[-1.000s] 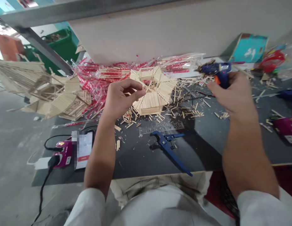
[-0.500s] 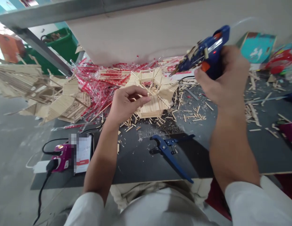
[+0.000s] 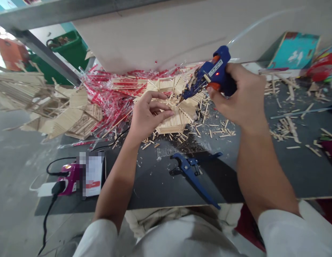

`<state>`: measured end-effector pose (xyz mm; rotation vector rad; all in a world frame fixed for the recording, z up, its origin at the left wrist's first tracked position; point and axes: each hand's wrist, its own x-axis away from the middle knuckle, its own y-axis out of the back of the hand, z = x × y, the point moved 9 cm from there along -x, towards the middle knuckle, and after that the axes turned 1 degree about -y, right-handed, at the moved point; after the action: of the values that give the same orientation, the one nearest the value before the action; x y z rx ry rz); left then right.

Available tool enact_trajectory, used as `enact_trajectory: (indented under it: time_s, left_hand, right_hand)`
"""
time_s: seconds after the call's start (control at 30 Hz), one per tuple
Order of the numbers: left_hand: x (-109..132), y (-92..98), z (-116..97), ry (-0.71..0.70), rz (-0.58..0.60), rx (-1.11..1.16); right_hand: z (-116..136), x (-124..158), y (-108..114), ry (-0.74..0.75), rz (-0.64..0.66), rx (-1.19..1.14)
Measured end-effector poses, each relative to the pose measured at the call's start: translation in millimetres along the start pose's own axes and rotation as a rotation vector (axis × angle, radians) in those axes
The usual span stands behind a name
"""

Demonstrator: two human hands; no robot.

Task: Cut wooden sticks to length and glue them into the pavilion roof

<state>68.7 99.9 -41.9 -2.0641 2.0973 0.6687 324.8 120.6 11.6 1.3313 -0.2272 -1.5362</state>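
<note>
Stick-built model [image 3: 173, 125] lies under the fingertips of my left hand [image 3: 149, 116]; thumb and fingers curl toward each other there, but I cannot tell whether they pinch a piece. My right hand [image 3: 242, 94] is wrapped around the grip of a blue glue gun [image 3: 218, 73], its nozzle slanting down just right of my left fingertips. A slip of that wrist could, I judge, burn a finger or smear glue; pressing hard might crack the thin sticks. Pale, straight wood forms ribbed, angled panels; the gun is smooth plastic, its nose crusted with scraps. Nearer me than either hand lies a blue cutter [image 3: 199, 185].
</note>
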Motion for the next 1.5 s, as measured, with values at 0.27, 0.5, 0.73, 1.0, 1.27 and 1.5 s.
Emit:
enact_trajectory:
  time_s: [0.27, 0.5, 0.73, 1.0, 1.27, 1.5]
  left_hand:
    - [0.1, -4.1, 3.8, -0.015, 0.036, -0.052]
    - [0.5, -5.8, 9.0, 0.009, 0.049, -0.034]
    - [1.1, -5.6, 14.2, 0.088, 0.031, 0.016]
    - [0.5, -6.2, 12.4, 0.078, 0.049, 0.009]
    - [1.0, -6.7, 12.5, 0.081, 0.041, 0.013]
    - [1.1, -6.9, 11.7, 0.107, 0.045, 0.037]
  right_hand:
    - [1.3, -2.9, -2.7, 0.055, -0.028, 0.020]
    - [1.5, -3.5, -4.0, -0.024, 0.031, 0.094]
    - [2.0, -5.7, -4.7, -0.016, 0.021, 0.027]
    - [3.1, -4.0, -5.8, -0.001, 0.040, 0.036]
    - [6.3, -4.3, -4.3, 0.048, 0.016, 0.013]
    - [6.5, -2.6, -0.7, 0.054, 0.003, -0.002]
